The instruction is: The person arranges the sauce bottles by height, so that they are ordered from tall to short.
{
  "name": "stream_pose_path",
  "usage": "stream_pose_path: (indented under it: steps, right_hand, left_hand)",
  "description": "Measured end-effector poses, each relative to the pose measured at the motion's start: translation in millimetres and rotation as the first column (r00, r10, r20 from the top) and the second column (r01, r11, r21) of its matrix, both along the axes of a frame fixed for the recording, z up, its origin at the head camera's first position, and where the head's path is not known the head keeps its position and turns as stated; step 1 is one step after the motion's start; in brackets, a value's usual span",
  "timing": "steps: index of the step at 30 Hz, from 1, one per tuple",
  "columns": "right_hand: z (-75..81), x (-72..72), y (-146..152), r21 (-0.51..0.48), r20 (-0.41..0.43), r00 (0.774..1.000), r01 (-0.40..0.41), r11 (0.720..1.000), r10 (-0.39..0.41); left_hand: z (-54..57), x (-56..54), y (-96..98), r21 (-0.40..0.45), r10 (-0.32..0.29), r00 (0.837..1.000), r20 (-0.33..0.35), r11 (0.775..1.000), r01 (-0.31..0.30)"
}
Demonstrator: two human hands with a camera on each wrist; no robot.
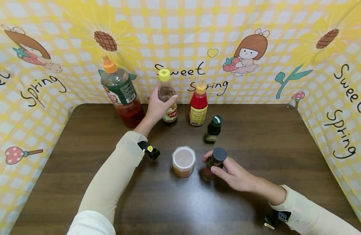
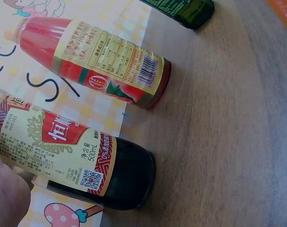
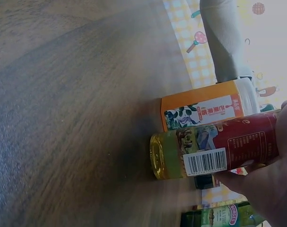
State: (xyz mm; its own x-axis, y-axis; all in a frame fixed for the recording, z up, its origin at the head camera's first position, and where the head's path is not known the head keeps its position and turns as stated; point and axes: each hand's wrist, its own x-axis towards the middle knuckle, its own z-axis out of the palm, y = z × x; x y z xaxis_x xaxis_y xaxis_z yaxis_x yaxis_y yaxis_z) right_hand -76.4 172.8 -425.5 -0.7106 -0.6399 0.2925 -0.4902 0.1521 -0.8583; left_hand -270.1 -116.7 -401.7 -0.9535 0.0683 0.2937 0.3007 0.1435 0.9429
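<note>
Left fingers (image 1: 170, 102) gripping yellow-capped bottle (image 1: 171, 114), right fingers (image 1: 219, 171) gripping black-capped bottle (image 1: 208, 171), jar (image 1: 184, 160) beside it, green-capped bottle (image 1: 212, 132) behind

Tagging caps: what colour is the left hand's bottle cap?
Yellow cap, clearest in the head view.

Head cam, mounted high, looks fwd & down over the tabletop (image 1: 154, 209) to the checked cloth (image 1: 180, 26) beyond. L wrist cam, rolled sideways, sits close to the Hengshun bottle (image 2: 63, 146), w/ the ketchup bottle (image 2: 105, 64) behind. R wrist cam, also rolled, looks low past the oil bottle (image 3: 214, 146) toward the jar (image 3: 204, 105) & L sleeve (image 3: 223, 38). Both wrist views catch the green Borges bottle (image 3: 221, 215); head cam covers all these.
</note>
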Motion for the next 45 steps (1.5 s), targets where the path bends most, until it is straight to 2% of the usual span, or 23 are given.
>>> stream_pose_path:
  steps: [5,13,28,37,45]
  right_hand:
    - [4.7,2.2,7,-0.009,0.009,1.000,0.006,1.000,-0.006]
    - [10.6,4.6,21,-0.008,0.000,0.999,0.038,0.999,-0.038]
    - [18.6,-1.6,48,-0.023,-0.034,0.992,0.124,0.992,-0.125]
    - [22.9,-12.7,63,-0.048,-0.058,0.982,0.176,0.983,-0.179]
    - [23.3,-29.1,70,-0.081,-0.053,0.973,0.222,0.972,-0.227]
  left_hand:
    - [-2.6,-0.9,0.1,0.001,-0.009,1.000,-0.017,1.000,0.009]
    - [-4.8,-0.8,-0.8,-0.009,-0.004,1.000,0.001,1.000,0.004]
    - [-4.4,-1.1,-1.3,-0.018,-0.002,1.000,0.000,1.000,0.002]
    - [-3.9,-1.1,-2.0,-0.027,0.000,1.000,-0.004,1.000,0.000]
    - [-3.2,-1.0,-1.8,-0.015,-0.004,1.000,0.002,1.000,0.004]
